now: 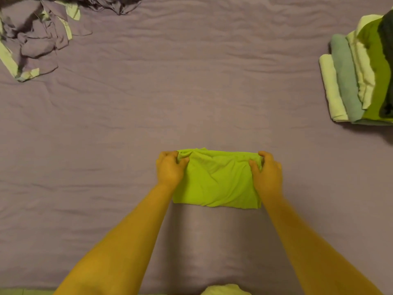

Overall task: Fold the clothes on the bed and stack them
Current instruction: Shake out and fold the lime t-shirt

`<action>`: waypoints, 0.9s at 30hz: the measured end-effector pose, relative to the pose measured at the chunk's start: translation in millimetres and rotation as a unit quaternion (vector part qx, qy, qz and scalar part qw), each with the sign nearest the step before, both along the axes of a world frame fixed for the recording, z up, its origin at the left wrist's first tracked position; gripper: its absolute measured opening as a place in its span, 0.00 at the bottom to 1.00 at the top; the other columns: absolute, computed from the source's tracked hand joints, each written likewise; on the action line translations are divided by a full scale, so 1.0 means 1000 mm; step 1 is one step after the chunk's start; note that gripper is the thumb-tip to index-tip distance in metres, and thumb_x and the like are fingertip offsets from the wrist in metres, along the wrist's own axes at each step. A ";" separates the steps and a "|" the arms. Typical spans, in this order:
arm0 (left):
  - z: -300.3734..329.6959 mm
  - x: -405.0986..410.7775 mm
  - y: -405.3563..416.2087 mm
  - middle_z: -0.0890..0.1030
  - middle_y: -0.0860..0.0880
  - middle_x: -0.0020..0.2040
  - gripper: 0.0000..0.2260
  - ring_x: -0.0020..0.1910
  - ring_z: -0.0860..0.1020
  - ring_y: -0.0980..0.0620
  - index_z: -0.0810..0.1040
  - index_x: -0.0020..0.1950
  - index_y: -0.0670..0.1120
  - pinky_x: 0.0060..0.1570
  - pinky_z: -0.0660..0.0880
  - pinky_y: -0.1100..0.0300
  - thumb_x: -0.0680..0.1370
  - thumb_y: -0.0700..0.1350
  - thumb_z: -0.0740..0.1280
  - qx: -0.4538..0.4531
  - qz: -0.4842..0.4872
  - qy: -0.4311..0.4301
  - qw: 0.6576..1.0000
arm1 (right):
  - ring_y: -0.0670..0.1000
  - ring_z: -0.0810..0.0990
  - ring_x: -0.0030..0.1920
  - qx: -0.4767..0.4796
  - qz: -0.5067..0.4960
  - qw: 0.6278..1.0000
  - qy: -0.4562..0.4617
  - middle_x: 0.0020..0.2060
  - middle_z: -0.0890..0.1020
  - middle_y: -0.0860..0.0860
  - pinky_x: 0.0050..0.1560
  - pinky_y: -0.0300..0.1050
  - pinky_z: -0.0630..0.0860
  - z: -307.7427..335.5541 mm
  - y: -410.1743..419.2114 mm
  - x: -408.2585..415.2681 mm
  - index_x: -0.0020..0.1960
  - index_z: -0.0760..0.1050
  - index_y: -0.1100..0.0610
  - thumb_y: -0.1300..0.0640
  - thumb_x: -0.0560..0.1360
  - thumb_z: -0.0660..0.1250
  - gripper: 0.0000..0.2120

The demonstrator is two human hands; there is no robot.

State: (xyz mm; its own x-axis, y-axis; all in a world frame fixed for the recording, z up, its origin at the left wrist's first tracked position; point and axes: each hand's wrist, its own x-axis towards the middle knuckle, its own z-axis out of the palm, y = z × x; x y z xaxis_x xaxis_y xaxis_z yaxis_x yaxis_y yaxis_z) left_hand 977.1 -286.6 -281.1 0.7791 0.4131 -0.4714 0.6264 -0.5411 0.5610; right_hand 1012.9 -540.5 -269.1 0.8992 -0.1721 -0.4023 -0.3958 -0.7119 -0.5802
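a lime green garment (217, 179), folded into a small rectangle, lies on the bed (191, 81) near the middle of its near edge. the left hand (170, 168) grips the garment's far left corner, its fingers curled over bunched cloth and the thumb lying on top. the right hand (266, 171) grips the far right corner in the same way, fingers wrapped round the folded edge. so each grip is pinching the cloth, not spread. both forearms reach in from the near edge, one on each side of the garment. the cloth is wrinkled between the two hands and lies flatter along its near edge.

at the right edge of the bed, well apart from the hands, sits a stack of folded clothes (359, 75) in pale yellow, dull teal, bright green and dark green, partly cut off by the view. in the far left corner lies a rumpled heap of unfolded clothes (36, 37), grey-purple with pale green bands. the bed's sheet is mauve and lightly creased.
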 end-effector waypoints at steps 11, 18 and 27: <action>0.000 -0.017 -0.035 0.80 0.37 0.56 0.24 0.56 0.77 0.38 0.74 0.56 0.38 0.50 0.71 0.51 0.74 0.57 0.69 -0.072 0.142 0.106 0.982 | 0.60 0.72 0.65 0.068 -0.121 0.988 0.067 0.66 0.73 0.59 0.62 0.56 0.70 -0.010 0.019 -0.044 0.72 0.63 0.59 0.29 0.65 0.64 0.46; 0.002 -0.005 -0.015 0.79 0.34 0.52 0.18 0.51 0.76 0.35 0.74 0.55 0.38 0.45 0.70 0.49 0.81 0.53 0.58 0.019 0.055 -0.004 0.998 | 0.66 0.77 0.52 -0.020 0.000 0.999 0.048 0.50 0.79 0.65 0.45 0.54 0.70 -0.002 0.004 -0.009 0.55 0.70 0.61 0.43 0.78 0.58 0.20; -0.006 -0.018 -0.018 0.78 0.36 0.56 0.25 0.56 0.76 0.36 0.70 0.59 0.41 0.51 0.71 0.48 0.79 0.62 0.55 0.035 0.100 0.110 0.988 | 0.61 0.67 0.69 0.025 -0.069 0.996 0.047 0.71 0.66 0.58 0.65 0.55 0.65 -0.011 0.023 -0.034 0.76 0.54 0.57 0.43 0.78 0.59 0.32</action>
State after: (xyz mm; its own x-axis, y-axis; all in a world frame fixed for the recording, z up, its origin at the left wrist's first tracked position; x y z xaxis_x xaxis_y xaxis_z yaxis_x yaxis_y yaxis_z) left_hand 959.5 -304.4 -287.2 0.5610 0.5860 -0.5846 0.8270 -0.4280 0.3646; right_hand 979.3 -518.0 -280.0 0.8263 -0.2686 -0.4951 -0.5419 -0.6184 -0.5691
